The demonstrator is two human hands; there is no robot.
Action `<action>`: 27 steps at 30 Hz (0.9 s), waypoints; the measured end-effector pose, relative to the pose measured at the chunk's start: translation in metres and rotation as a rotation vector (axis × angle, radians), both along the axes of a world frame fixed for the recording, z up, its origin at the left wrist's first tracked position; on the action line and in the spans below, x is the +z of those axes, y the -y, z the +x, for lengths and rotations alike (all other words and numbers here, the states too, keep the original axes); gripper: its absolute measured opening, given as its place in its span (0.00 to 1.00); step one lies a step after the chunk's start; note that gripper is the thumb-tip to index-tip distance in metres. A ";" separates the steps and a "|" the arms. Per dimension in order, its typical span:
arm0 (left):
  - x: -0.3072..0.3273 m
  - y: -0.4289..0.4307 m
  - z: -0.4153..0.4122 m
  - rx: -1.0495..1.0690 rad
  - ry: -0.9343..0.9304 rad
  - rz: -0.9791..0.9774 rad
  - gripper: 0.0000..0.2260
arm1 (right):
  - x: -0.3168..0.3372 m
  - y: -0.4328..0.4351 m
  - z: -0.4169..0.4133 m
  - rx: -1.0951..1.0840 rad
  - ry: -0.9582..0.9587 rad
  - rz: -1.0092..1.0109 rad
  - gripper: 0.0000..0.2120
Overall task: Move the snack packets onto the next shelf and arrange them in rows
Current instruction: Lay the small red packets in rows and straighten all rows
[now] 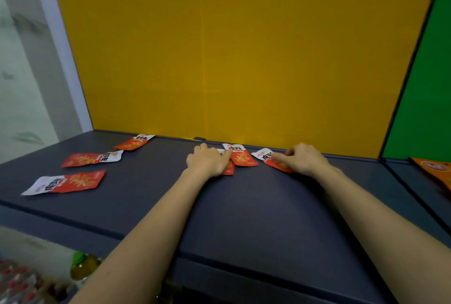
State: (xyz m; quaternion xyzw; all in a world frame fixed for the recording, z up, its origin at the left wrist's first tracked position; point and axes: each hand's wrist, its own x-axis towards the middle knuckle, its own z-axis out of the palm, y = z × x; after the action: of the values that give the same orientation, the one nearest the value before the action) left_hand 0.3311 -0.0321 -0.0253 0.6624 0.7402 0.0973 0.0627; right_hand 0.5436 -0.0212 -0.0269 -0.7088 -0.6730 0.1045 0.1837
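Snack packets (240,157) on the shelf (244,208), three loose near its left edge, three by its back edge, left hand (208,160) curled over the half-hidden packet (229,170), right hand (303,158) curled on the end packet (268,158)

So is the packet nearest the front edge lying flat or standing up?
Lying flat: the packet rests printed face up on the dark shelf.

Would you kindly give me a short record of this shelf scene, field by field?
surface: dark shelf before a yellow panel
left side: far packet, middle packet, near packet, lying apart
left hand: on a partly hidden packet
centre: central packet, overlapping it
right hand: on the right red packet
grip: unclear for both hands
far right: orange packet
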 end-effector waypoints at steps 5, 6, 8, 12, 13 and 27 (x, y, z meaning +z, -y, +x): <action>0.003 -0.029 0.007 0.072 0.167 -0.017 0.39 | -0.005 -0.004 -0.013 -0.010 0.059 0.051 0.28; 0.002 -0.032 0.011 0.087 0.186 -0.014 0.41 | -0.006 -0.004 -0.015 -0.012 0.074 0.060 0.28; 0.000 -0.036 0.017 0.100 0.207 -0.001 0.45 | -0.007 -0.005 -0.017 -0.024 0.078 0.076 0.28; -0.002 -0.043 0.021 0.064 0.251 -0.004 0.42 | -0.010 -0.013 -0.017 -0.055 0.007 0.054 0.27; -0.001 -0.044 0.020 0.047 0.268 -0.010 0.40 | -0.011 -0.014 -0.018 -0.057 -0.007 0.041 0.26; 0.007 -0.006 -0.003 -0.157 0.907 -0.157 0.23 | -0.007 0.007 -0.025 -0.119 -0.276 0.025 0.31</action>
State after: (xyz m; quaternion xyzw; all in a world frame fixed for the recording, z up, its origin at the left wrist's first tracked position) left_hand 0.3283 -0.0263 -0.0183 0.6002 0.5909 0.3156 0.4370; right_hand 0.5190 -0.0286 -0.0337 -0.7240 -0.5995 0.1812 0.2891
